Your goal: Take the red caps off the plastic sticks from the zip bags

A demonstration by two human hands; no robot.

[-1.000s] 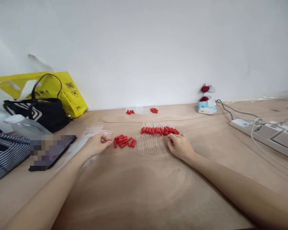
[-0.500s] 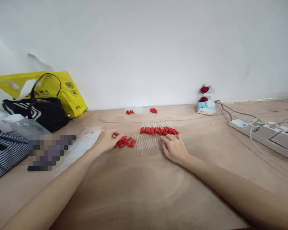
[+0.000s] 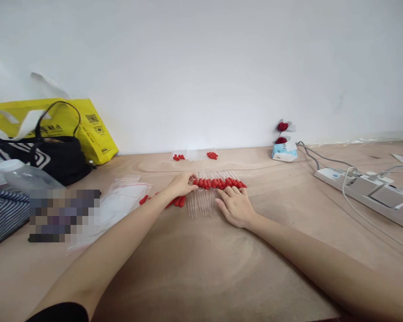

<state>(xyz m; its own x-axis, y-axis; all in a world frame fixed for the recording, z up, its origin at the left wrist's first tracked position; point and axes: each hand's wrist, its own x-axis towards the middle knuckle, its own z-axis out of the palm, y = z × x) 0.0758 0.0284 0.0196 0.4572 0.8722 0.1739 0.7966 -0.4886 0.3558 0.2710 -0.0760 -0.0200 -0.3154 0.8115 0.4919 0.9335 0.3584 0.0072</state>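
Observation:
Across the middle of the table lies a row of droppers point(image 3: 218, 183), clear thin tubes with red rubber bulbs facing me. My left hand point(image 3: 180, 184) is at the left end of this row, thumb and fingers curled around a red bulb point(image 3: 195, 182); the fingertips are partly hidden. My right hand point(image 3: 237, 206) rests palm down with fingers stretched out, its fingertips touching the bulbs near the right end. Between the hands, several bare clear tubes point(image 3: 199, 205) lie side by side. Loose red bulbs point(image 3: 143, 199) are spread below my left wrist, partly covered by it.
Clear zip bags point(image 3: 122, 197) lie left of the loose bulbs. By the wall is another bag with red bulbs point(image 3: 212, 155). A yellow bag point(image 3: 99, 134), black bag point(image 3: 65, 156) and plastic bottle point(image 3: 30, 175) crowd the left. A power strip point(image 3: 362, 188) with cables stands right, near a tissue pack point(image 3: 285, 152).
My left hand has moved right, from the loose red bulbs to the left end of the dropper row. My right hand has stayed almost in place. The view has shifted slightly.

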